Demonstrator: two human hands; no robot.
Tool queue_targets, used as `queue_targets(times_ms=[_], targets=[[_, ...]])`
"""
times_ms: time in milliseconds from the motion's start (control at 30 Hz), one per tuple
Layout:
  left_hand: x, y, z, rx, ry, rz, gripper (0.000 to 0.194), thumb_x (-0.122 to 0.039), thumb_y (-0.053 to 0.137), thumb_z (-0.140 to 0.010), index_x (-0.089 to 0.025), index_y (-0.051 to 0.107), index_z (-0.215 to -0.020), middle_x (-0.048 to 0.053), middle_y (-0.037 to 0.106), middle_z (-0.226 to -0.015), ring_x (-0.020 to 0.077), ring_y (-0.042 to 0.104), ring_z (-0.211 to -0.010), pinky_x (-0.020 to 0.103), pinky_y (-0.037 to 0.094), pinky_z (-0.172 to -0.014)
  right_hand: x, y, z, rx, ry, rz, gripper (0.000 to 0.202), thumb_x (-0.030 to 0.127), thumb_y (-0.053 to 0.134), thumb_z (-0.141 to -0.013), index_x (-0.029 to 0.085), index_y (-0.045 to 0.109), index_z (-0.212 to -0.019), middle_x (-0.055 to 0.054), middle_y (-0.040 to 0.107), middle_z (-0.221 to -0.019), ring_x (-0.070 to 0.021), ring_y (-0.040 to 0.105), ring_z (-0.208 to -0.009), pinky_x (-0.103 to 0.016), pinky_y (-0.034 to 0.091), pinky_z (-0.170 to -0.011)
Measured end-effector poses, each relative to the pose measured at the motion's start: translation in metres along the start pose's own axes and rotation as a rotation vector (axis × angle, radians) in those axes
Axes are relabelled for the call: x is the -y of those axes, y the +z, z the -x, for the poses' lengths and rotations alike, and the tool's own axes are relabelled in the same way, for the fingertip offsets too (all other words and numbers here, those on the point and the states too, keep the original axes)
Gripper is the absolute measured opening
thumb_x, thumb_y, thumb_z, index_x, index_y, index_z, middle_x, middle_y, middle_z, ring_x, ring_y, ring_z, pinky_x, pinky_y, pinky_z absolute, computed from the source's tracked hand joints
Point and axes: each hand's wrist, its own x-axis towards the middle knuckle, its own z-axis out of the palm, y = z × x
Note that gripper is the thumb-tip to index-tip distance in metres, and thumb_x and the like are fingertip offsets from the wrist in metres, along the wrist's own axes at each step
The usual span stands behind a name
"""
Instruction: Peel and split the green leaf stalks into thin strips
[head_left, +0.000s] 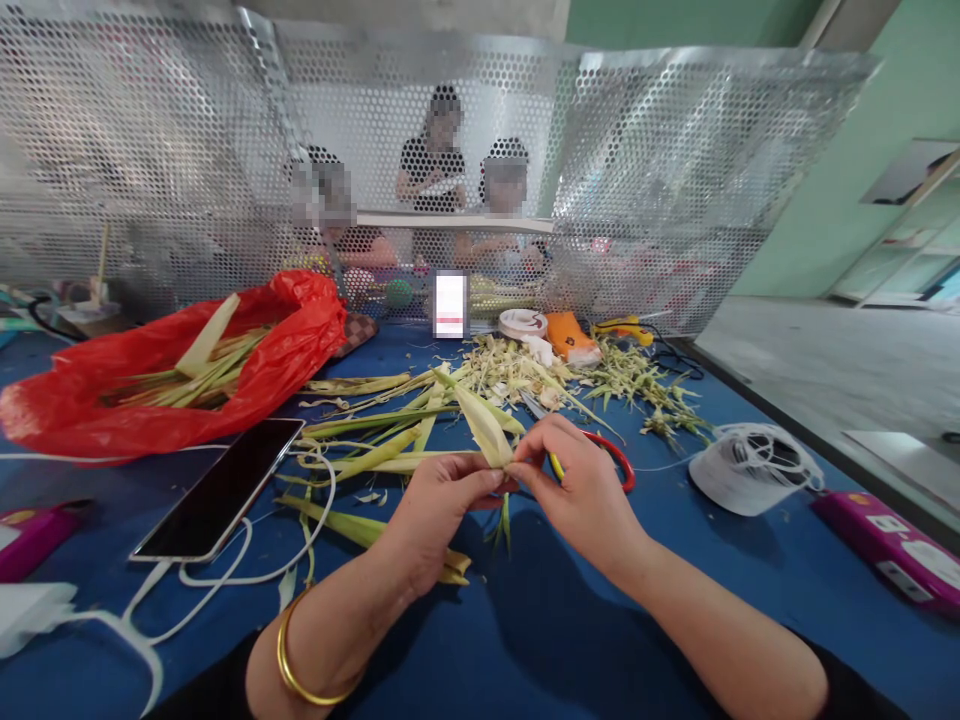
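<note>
My left hand (446, 500), with a gold bangle on its wrist, pinches a pale corn husk (484, 425) near its lower end. The broad husk stands upright above the fingers, and thin green strips hang below them. On the same end, the thumb and fingertips of my right hand (574, 475) are closed, touching the left fingers. Behind the right hand lie scissors (628, 465) with red and yellow handles, partly hidden. More long husk strips (375, 460) lie to the left, and a green husk piece (337, 518) passes behind the left wrist.
A red plastic bag (247, 420) of husks stands at left, beside a dark-screened tablet (221, 490) with white cables. Husk scraps (495, 370) are heaped behind. A cord spool (739, 475) sits right, near a purple package (892, 550). Beyond the perforated metal screen (637, 180) are several people.
</note>
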Motion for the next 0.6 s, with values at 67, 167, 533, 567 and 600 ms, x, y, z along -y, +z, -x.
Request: queue_targets(times_ms=[67, 167, 533, 567, 600], targets=[[0.0015, 0.0008, -0.0001, 0.0, 0.006, 0.012, 0.012, -0.025, 0.072, -0.065, -0.013, 0.07, -0.066, 0.005, 0.068, -0.07, 0.0153, 0.062, -0.073, 0.025, 0.048, -0.073, -0.0005, 0.0001, -0.0009, 0.002, 0.063, -0.021, 0.01, 0.013, 0.062, -0.079, 0.019, 0.054, -0.082, 0.0, 0.058, -0.079, -0.0139, 0.055, -0.072, -0.026, 0.044, -0.066], [0.0034, 0.0012, -0.001, -0.007, 0.018, 0.01, 0.011, -0.023, 0.071, -0.066, -0.013, 0.072, -0.07, 0.005, 0.069, -0.072, 0.0162, 0.063, -0.076, 0.025, 0.048, -0.074, -0.0016, 0.0003, -0.0023, 0.099, 0.143, -0.072, 0.004, 0.016, 0.06, -0.081, 0.019, 0.058, -0.081, 0.0, 0.063, -0.076, -0.014, 0.058, -0.07, -0.026, 0.044, -0.066], [-0.0012, 0.0052, 0.0018, -0.042, 0.084, -0.093, 0.013, -0.023, 0.076, -0.063, -0.015, 0.076, -0.073, 0.004, 0.073, -0.074, 0.0143, 0.062, -0.071, 0.024, 0.045, -0.075, -0.0014, 0.0061, -0.003, 0.06, 0.368, -0.302, 0.005, 0.019, 0.063, -0.074, 0.017, 0.064, -0.069, 0.001, 0.064, -0.064, -0.0135, 0.057, -0.061, -0.026, 0.045, -0.059], [-0.0016, 0.006, 0.0014, -0.053, 0.091, -0.1, 0.011, -0.024, 0.076, -0.063, -0.016, 0.076, -0.071, 0.004, 0.073, -0.073, 0.0147, 0.062, -0.071, 0.024, 0.046, -0.075, -0.001, 0.0068, -0.0033, 0.058, 0.391, -0.347, 0.006, 0.019, 0.064, -0.073, 0.017, 0.064, -0.068, 0.001, 0.064, -0.063, -0.0137, 0.058, -0.061, -0.026, 0.046, -0.059], [-0.0019, 0.0065, 0.0009, -0.055, 0.096, -0.103, 0.009, -0.024, 0.075, -0.064, -0.016, 0.075, -0.069, 0.005, 0.073, -0.073, 0.0152, 0.063, -0.072, 0.024, 0.046, -0.076, -0.0006, 0.0076, -0.0035, 0.056, 0.416, -0.398, 0.006, 0.02, 0.065, -0.073, 0.017, 0.065, -0.068, 0.0, 0.065, -0.062, -0.0139, 0.059, -0.06, -0.026, 0.047, -0.059]])
